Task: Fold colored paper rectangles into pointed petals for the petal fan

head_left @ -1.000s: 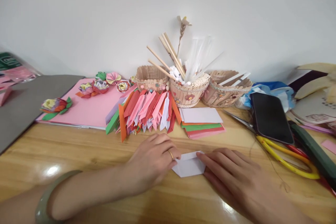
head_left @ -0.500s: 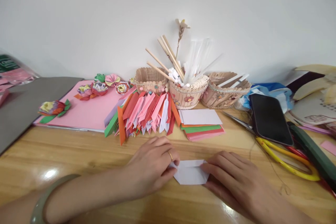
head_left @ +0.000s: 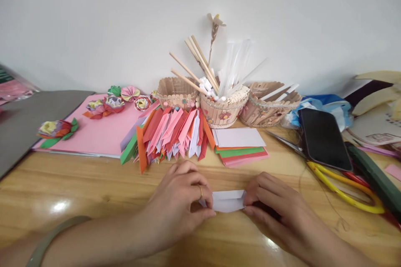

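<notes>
A small white sheet of paper (head_left: 228, 202), partly folded, is held low over the wooden table (head_left: 103, 187). My left hand (head_left: 184, 200) pinches its left end between thumb and fingers. At the opposite end, my right hand (head_left: 271, 202) grips the paper the same way, thumb in front. A crease runs along the paper's upper part, and its two ends are hidden by my fingers. Just beyond lie a pile of folded paper strips (head_left: 172, 133) in red, pink, orange and white, and a stack of coloured paper slips (head_left: 239, 138) topped with white.
Three decorated stick baskets (head_left: 224, 112) stand against the wall, holding wooden sticks and clear tubes. On the right are yellow-handled scissors (head_left: 341, 192), a black phone (head_left: 326, 138) and a dark green tool (head_left: 372, 175). Folded paper flowers (head_left: 114, 104) sit on pink paper (head_left: 100, 133) at left.
The paper's near edge has bent upward, so the sheet looks narrower. My right thumb has come round to the front, and my left fingers have shifted along their end.
</notes>
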Action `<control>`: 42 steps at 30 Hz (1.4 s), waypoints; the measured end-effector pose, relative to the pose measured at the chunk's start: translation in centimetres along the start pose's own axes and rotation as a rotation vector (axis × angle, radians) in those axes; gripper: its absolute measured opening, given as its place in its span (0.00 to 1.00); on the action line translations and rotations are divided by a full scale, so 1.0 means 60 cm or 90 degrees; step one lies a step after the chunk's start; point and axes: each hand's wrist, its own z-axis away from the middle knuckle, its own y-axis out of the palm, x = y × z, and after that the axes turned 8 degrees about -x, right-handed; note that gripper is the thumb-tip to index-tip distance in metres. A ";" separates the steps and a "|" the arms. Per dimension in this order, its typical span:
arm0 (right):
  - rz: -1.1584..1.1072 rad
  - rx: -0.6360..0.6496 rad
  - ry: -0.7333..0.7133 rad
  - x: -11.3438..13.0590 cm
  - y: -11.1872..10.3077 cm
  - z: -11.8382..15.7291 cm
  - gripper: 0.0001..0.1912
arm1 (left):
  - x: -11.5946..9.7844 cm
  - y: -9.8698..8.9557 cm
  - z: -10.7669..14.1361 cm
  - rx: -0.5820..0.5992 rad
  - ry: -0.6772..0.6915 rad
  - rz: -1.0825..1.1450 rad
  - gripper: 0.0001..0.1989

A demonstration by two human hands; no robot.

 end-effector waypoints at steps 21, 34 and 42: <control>0.099 -0.095 0.014 0.013 0.022 -0.013 0.09 | -0.010 0.024 0.005 -0.034 -0.044 -0.056 0.04; 0.084 -0.051 0.028 0.018 0.015 -0.014 0.08 | -0.006 0.018 0.001 0.014 -0.070 -0.029 0.07; 0.071 -0.036 0.041 0.016 0.019 -0.012 0.08 | -0.008 0.022 0.003 -0.022 -0.071 -0.025 0.07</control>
